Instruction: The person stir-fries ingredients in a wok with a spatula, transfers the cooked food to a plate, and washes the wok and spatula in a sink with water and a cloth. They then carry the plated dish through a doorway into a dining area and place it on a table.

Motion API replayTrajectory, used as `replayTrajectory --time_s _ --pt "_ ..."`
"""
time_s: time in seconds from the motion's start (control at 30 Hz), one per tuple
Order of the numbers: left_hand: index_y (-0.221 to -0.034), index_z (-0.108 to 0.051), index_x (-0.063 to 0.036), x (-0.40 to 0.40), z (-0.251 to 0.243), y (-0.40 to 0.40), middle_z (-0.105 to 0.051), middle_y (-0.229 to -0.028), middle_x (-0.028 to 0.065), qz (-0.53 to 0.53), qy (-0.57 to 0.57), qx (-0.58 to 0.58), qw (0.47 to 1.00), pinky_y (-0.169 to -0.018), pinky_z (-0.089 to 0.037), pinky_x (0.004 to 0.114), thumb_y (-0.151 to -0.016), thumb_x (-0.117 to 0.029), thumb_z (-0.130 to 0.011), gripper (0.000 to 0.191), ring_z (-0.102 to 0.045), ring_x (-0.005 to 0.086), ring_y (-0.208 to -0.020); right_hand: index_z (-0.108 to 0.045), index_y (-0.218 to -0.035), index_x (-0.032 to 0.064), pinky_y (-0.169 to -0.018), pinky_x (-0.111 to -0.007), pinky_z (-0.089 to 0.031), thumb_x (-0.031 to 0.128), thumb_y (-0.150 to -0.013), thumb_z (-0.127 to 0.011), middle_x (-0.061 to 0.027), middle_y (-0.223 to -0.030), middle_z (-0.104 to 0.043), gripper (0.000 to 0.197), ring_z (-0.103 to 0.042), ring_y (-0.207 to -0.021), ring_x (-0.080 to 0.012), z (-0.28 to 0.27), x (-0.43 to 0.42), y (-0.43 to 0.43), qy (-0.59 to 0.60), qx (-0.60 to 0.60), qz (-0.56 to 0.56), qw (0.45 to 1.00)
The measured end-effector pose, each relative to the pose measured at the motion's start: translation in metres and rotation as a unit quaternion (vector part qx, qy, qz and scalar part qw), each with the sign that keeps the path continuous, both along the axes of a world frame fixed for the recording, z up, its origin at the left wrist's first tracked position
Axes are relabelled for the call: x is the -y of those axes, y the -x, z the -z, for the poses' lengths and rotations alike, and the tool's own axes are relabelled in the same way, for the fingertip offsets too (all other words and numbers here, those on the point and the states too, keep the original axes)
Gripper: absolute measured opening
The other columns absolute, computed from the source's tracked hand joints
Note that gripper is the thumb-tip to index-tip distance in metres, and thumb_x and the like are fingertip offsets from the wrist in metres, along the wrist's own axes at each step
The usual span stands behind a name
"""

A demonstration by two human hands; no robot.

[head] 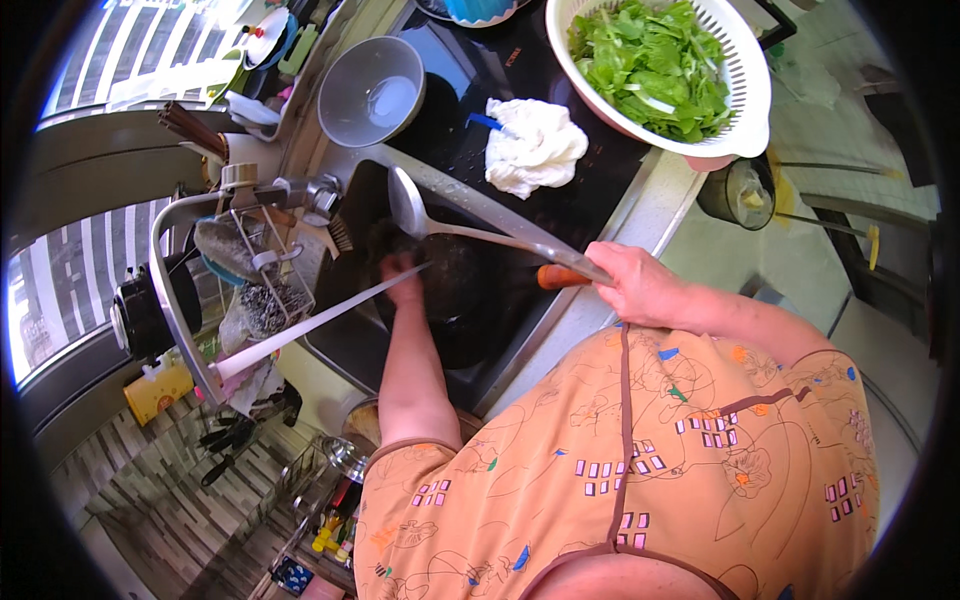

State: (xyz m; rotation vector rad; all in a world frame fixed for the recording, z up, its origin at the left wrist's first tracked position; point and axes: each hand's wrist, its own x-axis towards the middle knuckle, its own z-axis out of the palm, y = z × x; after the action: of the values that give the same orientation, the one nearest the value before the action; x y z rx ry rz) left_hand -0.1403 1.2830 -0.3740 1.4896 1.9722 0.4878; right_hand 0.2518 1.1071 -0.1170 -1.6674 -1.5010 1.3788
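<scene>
My right hand (634, 285) is closed around the handle end of a metal wok spatula (407, 204), by the sink's front edge. Its broad head reaches over the dark sink (352, 341). Just beside that hand, a wooden handle (559, 277) sticks out; what it belongs to is partly hidden. Down in the sink, my left hand (403, 279) is at a dark round pan, apparently a wok (450, 274). Blur and shadow hide its fingers. A pale stream of water (322, 319) runs from the curved faucet (159, 277) towards that hand.
A white colander (750, 112) of leafy greens, a crumpled white cloth (534, 146) and a grey bowl (371, 90) stand around the black cooktop (450, 56). A wire rack (262, 259) with a scouring pad and a brush (330, 234) hangs by the faucet. Knives (225, 442) are further left.
</scene>
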Motion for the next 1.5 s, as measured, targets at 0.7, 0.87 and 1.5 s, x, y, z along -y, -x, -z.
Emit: replayTrajectory --time_s 0.7,0.87,1.5 --pt "-0.113 -0.06 -0.0076 0.079 -0.08 -0.064 -0.057 -0.119 0.015 0.618 0.207 -0.16 0.742 -0.093 -0.045 0.041 -0.077 -0.008 -0.056 0.036 -0.054 0.0344 -0.109 -0.043 -0.092 0.0016 -0.07 -0.046 -0.044 -0.003 -0.076 -0.056 -0.0191 -0.084 -0.052 0.021 -0.053 -0.082 -0.0417 0.004 0.003 0.001 -0.02 -0.002 -0.018 1.0" --pt "-0.113 -0.062 -0.0096 0.053 -0.038 0.01 -0.059 -0.119 0.0125 0.475 0.186 -0.363 0.78 -0.086 -0.049 0.039 -0.091 -0.025 -0.043 0.032 -0.057 0.0285 -0.108 -0.043 -0.092 0.0014 -0.069 -0.046 -0.044 -0.003 -0.076 -0.056 -0.0193 -0.084 -0.052 0.022 -0.053 -0.082 -0.0424 -0.001 -0.003 0.001 -0.015 -0.016 -0.009 1.0" --pt "-0.119 -0.057 -0.0109 0.021 -0.022 0.03 -0.061 -0.111 0.0194 0.195 0.185 -0.333 0.904 -0.085 -0.049 0.045 -0.089 -0.015 -0.045 0.033 -0.061 0.0361 -0.099 -0.042 -0.092 0.0018 -0.067 -0.047 -0.043 -0.004 -0.074 -0.055 -0.0207 -0.082 -0.051 0.023 -0.053 -0.079 -0.0434 -0.003 -0.008 0.013 -0.017 0.009 -0.036 0.999"
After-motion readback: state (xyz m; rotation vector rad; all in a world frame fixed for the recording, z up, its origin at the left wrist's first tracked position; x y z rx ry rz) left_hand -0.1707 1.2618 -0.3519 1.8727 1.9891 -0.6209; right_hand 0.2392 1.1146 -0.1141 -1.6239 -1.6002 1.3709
